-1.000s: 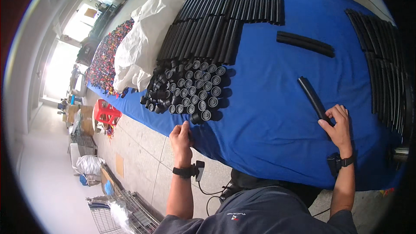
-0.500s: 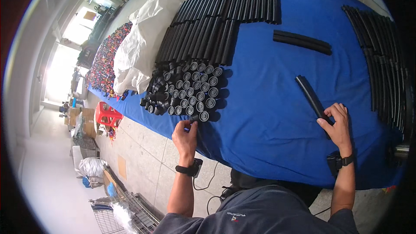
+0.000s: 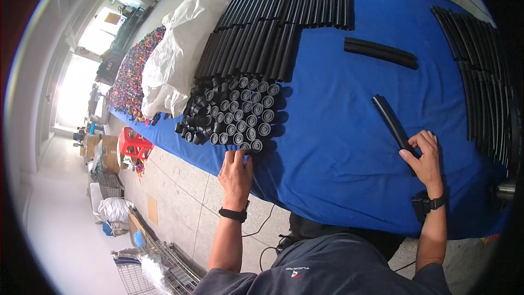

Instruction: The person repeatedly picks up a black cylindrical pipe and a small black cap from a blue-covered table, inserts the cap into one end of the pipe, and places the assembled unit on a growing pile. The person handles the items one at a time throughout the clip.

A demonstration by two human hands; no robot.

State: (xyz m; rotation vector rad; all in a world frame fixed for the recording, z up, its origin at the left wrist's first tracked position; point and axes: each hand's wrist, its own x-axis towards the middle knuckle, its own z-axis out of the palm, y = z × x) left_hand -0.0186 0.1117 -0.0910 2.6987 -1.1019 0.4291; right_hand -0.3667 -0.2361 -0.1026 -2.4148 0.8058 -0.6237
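Blue table (image 3: 338, 147): left hand (image 3: 236, 172) touching caps (image 3: 234, 114), right hand (image 3: 424, 158) gripping tube (image 3: 392, 121).

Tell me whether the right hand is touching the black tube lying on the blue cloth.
Touching. The head view shows the right hand closed around the near end of the black tube, fingers wrapped over it with no gap, the rest lying on the blue cloth.

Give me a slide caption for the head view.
Left hand reaches small black round caps; right hand grips a long black tube on the blue-covered table.
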